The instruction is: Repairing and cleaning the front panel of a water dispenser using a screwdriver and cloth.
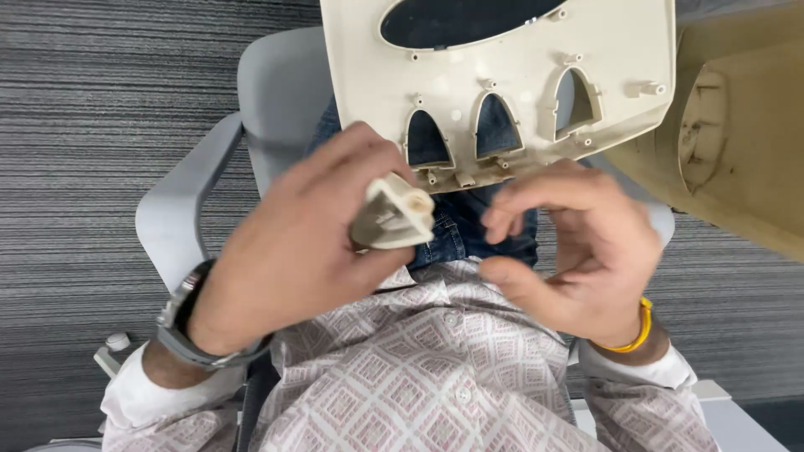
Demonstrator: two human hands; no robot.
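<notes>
Cream plastic button (394,216) pinched in left hand (293,251).

The room is evenly and fairly brightly lit, with soft light that seems to fall from overhead; nothing is harshly lit and no glare shows. The cream plastic panel (502,92) reads pale and slightly washed, while its oval opening and three arched cut-outs stay dark. Soft shadow gathers beneath the left hand (293,251) and between the curled fingers of the right hand (578,259). The right hand is smeared by motion blur, its fingertips soft-edged; the left hand and the small cream part (394,213) it holds are a little blurred too. The striped grey carpet (100,109) stays crisp. Lines bend mildly towards the frame's edges.
</notes>
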